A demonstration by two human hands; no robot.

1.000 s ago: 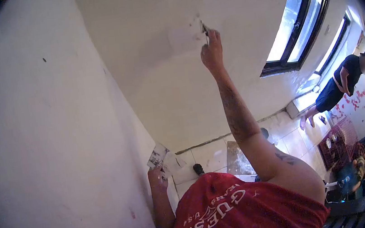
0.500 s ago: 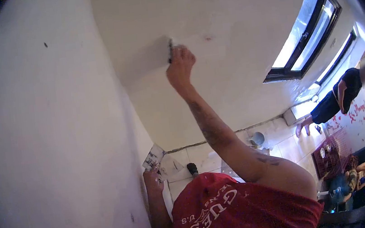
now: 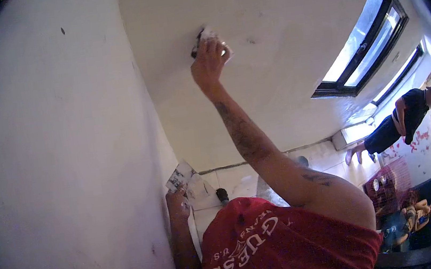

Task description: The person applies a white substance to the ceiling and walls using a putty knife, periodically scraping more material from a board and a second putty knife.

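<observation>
High on the cream wall (image 3: 266, 64), my right hand (image 3: 208, 64) grips a putty knife (image 3: 205, 33) that carries white putty. Its blade lies at or very close to the wall surface, and my fingers hide part of it. Low at the left, beside the white wall (image 3: 67, 152), my left hand (image 3: 177, 205) is closed on a second, wide putty knife (image 3: 180, 175). Putty and dark smears mark that flat blade. A faint patch of fresh putty shows near my right hand.
A dark-framed window (image 3: 360, 44) opens in the cream wall at right. A person in dark clothes (image 3: 412, 115) stands beyond it. Another person (image 3: 419, 217) is at lower right near a purple rack (image 3: 388, 180). A grey bucket (image 3: 303, 161) stands partly hidden behind my arm on the tiled floor.
My right hand has moved slightly up the wall, and its putty knife has turned to show more white putty. The left hand keeps nearly the same place.
</observation>
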